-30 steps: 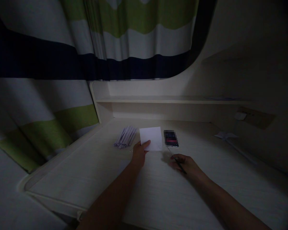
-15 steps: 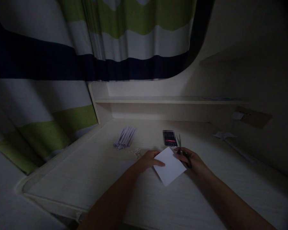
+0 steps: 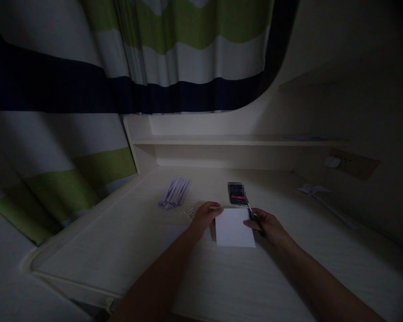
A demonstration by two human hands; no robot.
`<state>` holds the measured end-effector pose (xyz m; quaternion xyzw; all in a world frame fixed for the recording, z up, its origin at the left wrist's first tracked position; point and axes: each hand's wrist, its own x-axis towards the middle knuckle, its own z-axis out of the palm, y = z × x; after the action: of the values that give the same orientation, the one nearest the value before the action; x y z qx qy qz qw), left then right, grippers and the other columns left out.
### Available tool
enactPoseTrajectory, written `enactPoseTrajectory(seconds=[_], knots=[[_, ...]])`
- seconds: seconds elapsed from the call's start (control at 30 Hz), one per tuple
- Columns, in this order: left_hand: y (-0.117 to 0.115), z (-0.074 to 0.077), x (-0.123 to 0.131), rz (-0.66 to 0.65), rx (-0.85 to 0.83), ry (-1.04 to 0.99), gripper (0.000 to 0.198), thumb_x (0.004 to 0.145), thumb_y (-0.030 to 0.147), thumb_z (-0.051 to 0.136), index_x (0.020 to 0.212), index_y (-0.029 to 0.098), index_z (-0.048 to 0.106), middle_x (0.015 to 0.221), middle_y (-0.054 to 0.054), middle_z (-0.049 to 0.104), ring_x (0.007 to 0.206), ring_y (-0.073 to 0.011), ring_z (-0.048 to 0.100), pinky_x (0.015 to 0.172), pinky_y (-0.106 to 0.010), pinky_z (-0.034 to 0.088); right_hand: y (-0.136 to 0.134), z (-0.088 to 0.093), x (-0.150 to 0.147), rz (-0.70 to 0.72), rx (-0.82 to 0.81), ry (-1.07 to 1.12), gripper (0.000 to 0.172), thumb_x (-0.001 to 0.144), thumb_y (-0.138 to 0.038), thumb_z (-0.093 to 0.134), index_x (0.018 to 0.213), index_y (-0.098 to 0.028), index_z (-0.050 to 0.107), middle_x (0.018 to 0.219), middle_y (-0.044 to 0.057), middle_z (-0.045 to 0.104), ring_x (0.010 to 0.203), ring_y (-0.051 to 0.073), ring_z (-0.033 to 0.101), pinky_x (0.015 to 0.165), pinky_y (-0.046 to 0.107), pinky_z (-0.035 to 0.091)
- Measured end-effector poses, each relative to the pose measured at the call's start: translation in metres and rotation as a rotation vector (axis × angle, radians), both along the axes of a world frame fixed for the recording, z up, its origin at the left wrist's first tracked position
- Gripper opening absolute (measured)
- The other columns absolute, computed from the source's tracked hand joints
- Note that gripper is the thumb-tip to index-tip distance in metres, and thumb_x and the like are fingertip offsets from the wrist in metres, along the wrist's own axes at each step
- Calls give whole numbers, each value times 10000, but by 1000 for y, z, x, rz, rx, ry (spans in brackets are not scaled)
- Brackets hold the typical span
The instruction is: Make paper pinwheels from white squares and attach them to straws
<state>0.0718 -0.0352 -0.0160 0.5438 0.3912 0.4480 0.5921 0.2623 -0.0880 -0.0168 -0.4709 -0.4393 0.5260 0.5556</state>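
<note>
A square sheet of white paper (image 3: 233, 230) is held above the desk between my two hands. My left hand (image 3: 204, 217) pinches its upper left corner, thumb on top. In my right hand (image 3: 267, 226) are dark-handled scissors (image 3: 257, 222), their blades pointing up and away toward the phone. The right thumb also rests on the paper's right edge. Whether the blades are parted cannot be made out. Just beyond the scissor tips lies a phone (image 3: 238, 200) with a lit screen, partly pixelated.
A bundle of rolled paper strips (image 3: 175, 192) lies at the back left of the desk (image 3: 121, 241). Small pale scraps (image 3: 189, 212) lie beside my left hand. To the right, a white cable (image 3: 332, 210) runs along the desk below a wall socket (image 3: 359, 164). Behind is a shelf (image 3: 221, 139).
The paper has turned from a diamond position to nearly square with the desk. My left hand has shifted slightly up, and the scissors have tilted to the left.
</note>
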Motion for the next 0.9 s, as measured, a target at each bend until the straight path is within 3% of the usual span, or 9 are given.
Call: enactPoseTrajectory(seconds=[0.07,0.17,0.33,0.43,0.73,0.9], knots=[[0,4,0,57,-32,-80,331,618,396,622,840,161,549,724,-40,608,612,-140,569,541,-242,415,1,0,1,-116,35,19,333,495,-184,734,797,-164,595,751,37,645,640,158,587,638,278,455],[-2,4,2,35,-85,-128,371,613,400,632,878,161,529,809,-59,607,675,-148,578,591,-266,437,4,-3,3,-267,100,87,324,510,-190,734,803,-189,594,786,17,639,684,156,588,665,284,461],[-10,-9,11,-238,-75,-22,421,567,361,680,905,135,568,857,-82,617,683,-137,576,606,-259,431,5,-7,0,-403,117,234,361,499,-194,747,825,-192,591,819,4,640,718,148,591,676,277,466],[-16,-14,18,-304,-59,15,393,589,358,663,895,121,598,840,-89,634,671,-132,580,608,-248,431,4,-6,-5,-414,121,283,378,491,-196,750,833,-183,591,827,13,643,725,153,591,660,276,470],[-17,-13,20,-183,8,-71,327,635,346,623,851,100,624,776,-88,657,606,-128,590,562,-225,443,-1,-7,-12,-371,111,203,346,506,-219,743,813,-184,587,742,-2,618,626,119,555,576,243,439],[-12,-9,16,18,-34,-166,329,624,349,628,837,99,611,688,-67,653,553,-135,597,518,-226,446,-3,-2,-15,-194,100,48,375,557,-290,718,874,-165,563,654,3,596,582,134,556,589,273,417]])
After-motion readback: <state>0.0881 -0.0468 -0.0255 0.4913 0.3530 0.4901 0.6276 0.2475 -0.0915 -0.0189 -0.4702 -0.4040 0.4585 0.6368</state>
